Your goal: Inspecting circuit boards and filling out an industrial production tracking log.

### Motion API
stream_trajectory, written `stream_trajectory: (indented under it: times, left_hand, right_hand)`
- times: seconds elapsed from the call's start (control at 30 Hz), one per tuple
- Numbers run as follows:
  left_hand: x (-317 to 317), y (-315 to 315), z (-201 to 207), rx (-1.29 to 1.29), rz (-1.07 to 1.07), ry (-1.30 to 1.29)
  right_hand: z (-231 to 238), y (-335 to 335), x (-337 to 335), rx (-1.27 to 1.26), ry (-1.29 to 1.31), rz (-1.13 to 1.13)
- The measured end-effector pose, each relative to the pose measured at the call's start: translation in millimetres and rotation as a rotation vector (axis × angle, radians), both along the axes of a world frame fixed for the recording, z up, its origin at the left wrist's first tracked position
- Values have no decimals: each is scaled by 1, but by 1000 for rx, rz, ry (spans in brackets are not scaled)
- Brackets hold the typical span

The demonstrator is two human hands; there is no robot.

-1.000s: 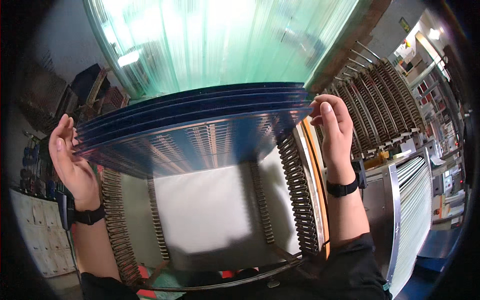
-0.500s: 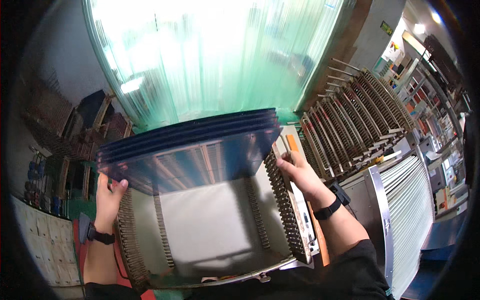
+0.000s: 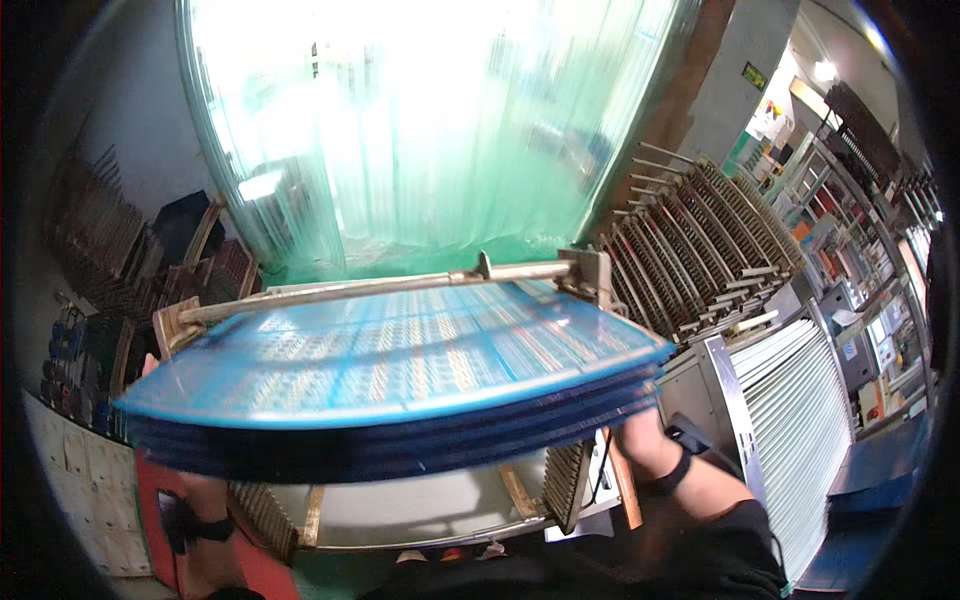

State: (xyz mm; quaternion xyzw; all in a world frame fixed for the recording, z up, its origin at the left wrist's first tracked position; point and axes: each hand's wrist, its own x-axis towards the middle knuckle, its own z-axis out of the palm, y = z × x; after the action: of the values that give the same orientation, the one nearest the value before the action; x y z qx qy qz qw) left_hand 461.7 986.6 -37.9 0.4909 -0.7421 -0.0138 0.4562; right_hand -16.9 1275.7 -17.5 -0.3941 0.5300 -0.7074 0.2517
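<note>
Before a translucent green plastic curtain (image 3: 430, 130), I am gripping a glossy blue rectangular panel stack (image 3: 400, 355) between left hand (image 3: 205, 494) and right hand (image 3: 645, 440), long axis crosswise, finger spread hidden.

A translucent green strip curtain (image 3: 420, 140) spans the far opening; bright light shows through it. Grey walls (image 3: 130, 110) flank both sides. 1 lamp (image 3: 825, 71) glows at upper right. Green floor (image 3: 335, 577) shows below; a pale cabinet (image 3: 75, 465) stands at lower left.
</note>
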Motion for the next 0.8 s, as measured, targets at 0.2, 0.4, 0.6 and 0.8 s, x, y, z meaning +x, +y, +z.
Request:
stream_trajectory:
  times: [0.2, 0.4, 0.6, 0.8]
  left_hand:
    - [13, -2, -14, 15, 13, 38]
    - [40, 7, -11, -32, 26, 71]
    - [38, 16, -25, -27, -40, 71]
    - [45, 42, -36, 9, -63, 57]
  right_hand:
    - [162, -75, -41, -118, 845, -108]
    - [203, -126, 49, 215, 2086, 477]
    - [202, -135, 71, 247, 2252, 431]
    - [196, -151, 91, 892, 927, 241]
